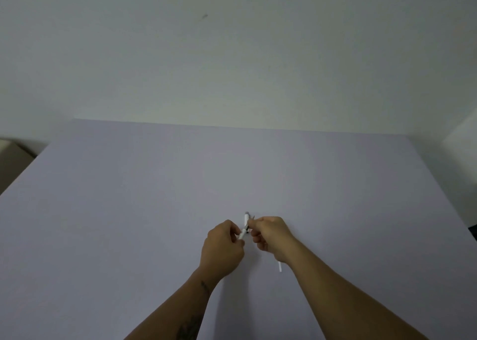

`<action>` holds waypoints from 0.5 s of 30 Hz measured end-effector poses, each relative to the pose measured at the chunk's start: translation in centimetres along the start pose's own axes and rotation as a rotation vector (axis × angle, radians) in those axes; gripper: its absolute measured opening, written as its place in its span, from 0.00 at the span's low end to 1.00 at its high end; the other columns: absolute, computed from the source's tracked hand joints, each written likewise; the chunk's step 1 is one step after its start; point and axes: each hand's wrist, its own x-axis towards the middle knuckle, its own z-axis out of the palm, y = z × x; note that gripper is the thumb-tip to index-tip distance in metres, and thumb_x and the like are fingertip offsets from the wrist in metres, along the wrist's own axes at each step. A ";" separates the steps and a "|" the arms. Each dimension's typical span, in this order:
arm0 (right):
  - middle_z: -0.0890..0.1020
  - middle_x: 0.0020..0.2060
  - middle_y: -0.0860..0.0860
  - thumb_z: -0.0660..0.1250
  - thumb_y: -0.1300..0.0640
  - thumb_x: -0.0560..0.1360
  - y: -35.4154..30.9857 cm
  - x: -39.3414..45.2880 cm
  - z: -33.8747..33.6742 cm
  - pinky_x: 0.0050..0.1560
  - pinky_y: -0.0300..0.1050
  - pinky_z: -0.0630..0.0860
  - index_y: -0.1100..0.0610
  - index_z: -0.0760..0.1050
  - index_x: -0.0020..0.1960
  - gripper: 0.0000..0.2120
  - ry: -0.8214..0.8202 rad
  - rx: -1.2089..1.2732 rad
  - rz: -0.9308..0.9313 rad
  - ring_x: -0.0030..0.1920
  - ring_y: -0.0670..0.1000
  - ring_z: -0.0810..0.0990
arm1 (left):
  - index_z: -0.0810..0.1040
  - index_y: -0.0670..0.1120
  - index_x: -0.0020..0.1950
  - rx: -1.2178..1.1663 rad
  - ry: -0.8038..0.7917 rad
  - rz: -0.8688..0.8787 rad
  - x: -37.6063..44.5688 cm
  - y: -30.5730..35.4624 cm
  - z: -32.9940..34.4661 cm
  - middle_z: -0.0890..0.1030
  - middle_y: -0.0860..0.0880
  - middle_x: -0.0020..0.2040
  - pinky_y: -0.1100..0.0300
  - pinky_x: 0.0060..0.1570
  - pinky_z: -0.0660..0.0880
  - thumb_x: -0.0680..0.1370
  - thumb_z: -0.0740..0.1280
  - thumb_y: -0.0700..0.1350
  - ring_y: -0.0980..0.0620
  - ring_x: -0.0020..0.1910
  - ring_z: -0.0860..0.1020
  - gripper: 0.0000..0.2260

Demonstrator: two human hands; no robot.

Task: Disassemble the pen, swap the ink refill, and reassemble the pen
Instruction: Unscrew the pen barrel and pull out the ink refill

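My left hand (223, 246) pinches the lower end of a white pen barrel (245, 224), which points up and away, its grey end at the top. My right hand (271, 236) is closed beside it, fingertips at the barrel's middle where a small dark part shows. A thin white refill (279, 267) sticks out below my right hand, near the wrist; whether that hand holds it or it lies on the table I cannot tell. Both hands hover over the middle of the table.
The table (129, 210) has a pale lilac top that reaches a bare white wall at the back. Its left edge drops to a brown floor area (13, 164). A white block (462, 138) stands at the far right.
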 end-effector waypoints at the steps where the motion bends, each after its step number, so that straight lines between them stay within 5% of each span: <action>1: 0.78 0.30 0.54 0.70 0.58 0.75 0.2 -0.4 -0.2 0.31 0.42 0.72 0.61 0.81 0.39 0.08 0.025 0.013 -0.011 0.29 0.50 0.74 | 0.75 0.53 0.40 0.002 0.007 0.015 -0.3 0.3 0.3 0.78 0.53 0.33 0.64 0.30 0.70 0.71 0.71 0.41 0.56 0.29 0.73 0.08; 8: 0.77 0.28 0.54 0.69 0.62 0.74 0.0 -1.6 -1.5 0.34 0.46 0.72 0.59 0.77 0.32 0.11 0.160 0.029 -0.150 0.29 0.52 0.72 | 0.77 0.53 0.41 0.022 0.019 0.095 -0.8 2.3 0.9 0.78 0.56 0.33 0.68 0.32 0.70 0.72 0.73 0.40 0.57 0.31 0.76 0.09; 15: 0.82 0.33 0.55 0.63 0.68 0.77 0.2 -2.0 -0.8 0.38 0.44 0.79 0.61 0.83 0.41 0.12 0.087 0.123 -0.121 0.34 0.51 0.78 | 0.78 0.52 0.40 0.001 -0.023 0.108 -1.0 1.5 -0.1 0.80 0.55 0.34 0.67 0.31 0.71 0.74 0.70 0.38 0.57 0.31 0.77 0.09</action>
